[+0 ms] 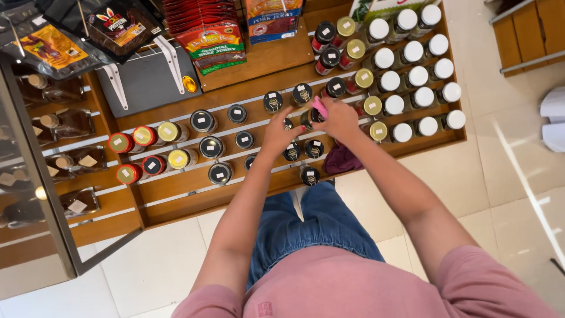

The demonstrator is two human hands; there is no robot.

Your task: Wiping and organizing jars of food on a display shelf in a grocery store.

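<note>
— Wooden stepped shelf (176, 191), rows of jars. Where are the hands?
— Both at its middle. Left hand (279, 134) rests spread over a black-lidded jar (292, 152); right hand (337, 119) pinches a pink cloth (319, 106) just beside it.

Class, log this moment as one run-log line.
left hand: on black-lidded jars | right hand: holding pink cloth | place: wooden shelf

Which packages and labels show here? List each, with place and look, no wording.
Red pouches: top centre, stacked flat bags.
Dark pouches: top left, hung on hooks.
Blue-orange pouch: top, beside the red ones.
White-lidded jars: right shelves, round.
Black-lidded jars: centre, small lid stickers, near left hand and right hand.
</note>
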